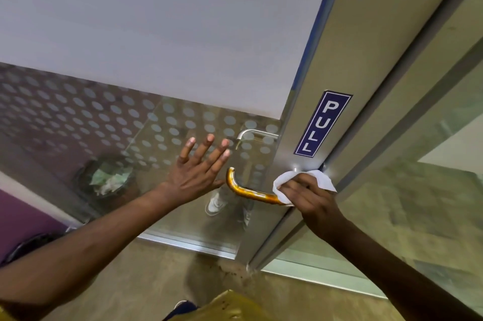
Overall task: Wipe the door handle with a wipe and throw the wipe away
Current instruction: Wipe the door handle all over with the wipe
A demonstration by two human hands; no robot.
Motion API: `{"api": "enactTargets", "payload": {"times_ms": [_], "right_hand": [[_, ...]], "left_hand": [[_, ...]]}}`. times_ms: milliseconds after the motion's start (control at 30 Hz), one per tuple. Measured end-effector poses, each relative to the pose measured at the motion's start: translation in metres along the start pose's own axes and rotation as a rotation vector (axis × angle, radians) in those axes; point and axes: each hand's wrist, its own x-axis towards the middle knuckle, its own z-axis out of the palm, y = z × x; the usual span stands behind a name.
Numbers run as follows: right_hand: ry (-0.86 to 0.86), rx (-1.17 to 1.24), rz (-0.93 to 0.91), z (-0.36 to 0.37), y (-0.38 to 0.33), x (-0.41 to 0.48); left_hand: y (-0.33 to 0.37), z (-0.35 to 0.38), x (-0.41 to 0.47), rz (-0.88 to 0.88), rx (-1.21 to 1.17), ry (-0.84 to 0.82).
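The door handle (245,190) is a curved, gold-looking lever on the metal frame of a glass door. My right hand (308,196) grips a white wipe (322,179) and is closed around the inner end of the handle, next to the frame. The wipe sticks out above and beside my fingers. My left hand (200,171) lies flat on the glass just left of the handle's free end, fingers spread, holding nothing.
A blue PULL sign (322,123) sits on the metal door frame (347,64) above the handle. Through the glass a waste bin (107,177) with crumpled paper stands on the floor at the left. A second handle (251,135) shows behind the glass.
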Motion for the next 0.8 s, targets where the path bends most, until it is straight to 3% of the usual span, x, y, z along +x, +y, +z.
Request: {"api": "enactTargets", "payload": {"times_ms": [167, 300, 400, 533, 800], "right_hand": [[-0.125, 0.037, 0.030, 0.001, -0.009, 0.009], [-0.109, 0.099, 0.046, -0.003, -0.021, 0.013], [-0.208, 0.143, 0.162, -0.003, -0.033, 0.015], [-0.126, -0.082, 0.189, -0.001, -0.051, 0.023], [-0.042, -0.312, 0.306, 0.007, -0.080, 0.036]], "left_hand": [[-0.001, 0.001, -0.001, 0.009, 0.001, 0.014], [-0.003, 0.006, -0.004, 0.030, 0.003, 0.023], [-0.001, 0.009, -0.006, 0.012, -0.022, 0.049], [-0.001, 0.013, -0.007, 0.011, -0.045, 0.078], [-0.004, 0.013, -0.006, 0.068, -0.036, 0.090]]}}
